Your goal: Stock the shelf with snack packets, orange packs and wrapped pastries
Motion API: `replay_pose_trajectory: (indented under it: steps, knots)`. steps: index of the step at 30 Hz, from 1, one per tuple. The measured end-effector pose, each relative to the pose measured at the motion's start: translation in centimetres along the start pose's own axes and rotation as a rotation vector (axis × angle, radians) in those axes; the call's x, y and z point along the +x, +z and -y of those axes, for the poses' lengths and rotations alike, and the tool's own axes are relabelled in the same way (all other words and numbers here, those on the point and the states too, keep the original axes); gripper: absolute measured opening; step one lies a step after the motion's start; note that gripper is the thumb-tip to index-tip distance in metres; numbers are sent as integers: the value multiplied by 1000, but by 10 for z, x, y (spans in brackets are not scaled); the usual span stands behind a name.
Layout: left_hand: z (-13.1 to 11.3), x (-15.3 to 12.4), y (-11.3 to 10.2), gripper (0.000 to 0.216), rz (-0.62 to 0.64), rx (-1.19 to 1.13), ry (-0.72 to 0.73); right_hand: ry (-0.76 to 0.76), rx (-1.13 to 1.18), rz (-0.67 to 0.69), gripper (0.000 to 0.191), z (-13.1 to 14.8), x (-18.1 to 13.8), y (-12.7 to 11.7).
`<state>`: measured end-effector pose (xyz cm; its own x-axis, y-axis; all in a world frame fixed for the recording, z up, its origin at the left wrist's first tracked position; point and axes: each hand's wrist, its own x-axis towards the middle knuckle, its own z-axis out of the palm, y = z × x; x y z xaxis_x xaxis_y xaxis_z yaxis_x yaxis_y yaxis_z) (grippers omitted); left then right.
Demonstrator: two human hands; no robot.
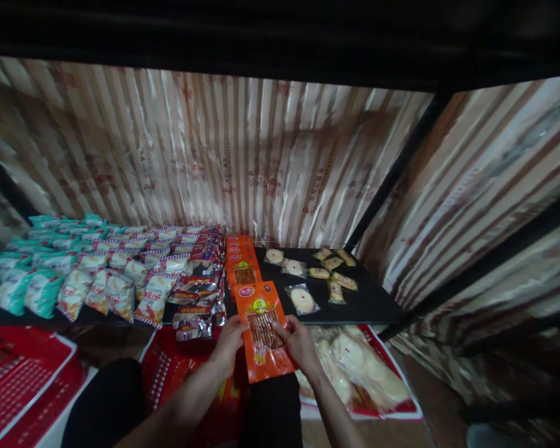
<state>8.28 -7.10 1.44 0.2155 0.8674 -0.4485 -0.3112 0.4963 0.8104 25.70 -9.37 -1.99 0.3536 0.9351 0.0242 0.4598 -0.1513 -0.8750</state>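
Both of my hands grip one orange snack packet (265,333) with a clear window showing reddish sticks. My left hand (229,343) pinches its left edge and my right hand (300,343) pinches its right edge. The packet hangs over the front edge of a black shelf (368,298), just ahead of a row of the same orange packets (241,256) that runs back toward the wall.
Left of the orange row lie dark red packets (200,280), white-and-red bags (121,283) and teal bags (23,283). Small clear-wrapped round cakes (302,300) and yellow pieces (333,269) sit to the right. Below are a red crate (18,373) and a large bag of pale cakes (359,367).
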Motion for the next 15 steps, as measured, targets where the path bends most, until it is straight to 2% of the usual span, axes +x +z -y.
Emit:
replay_pose_trajectory:
  steps: [6,11,15]
  knots:
    - [14,22,15,47,-109,160,16,47,-178,-60,30,-2,11,2]
    - [7,47,20,45,-195,589,168,-10,-127,-21,29,5,36,15]
    - [-7,71,26,47,-262,849,189,-27,-168,8,30,11,66,28]
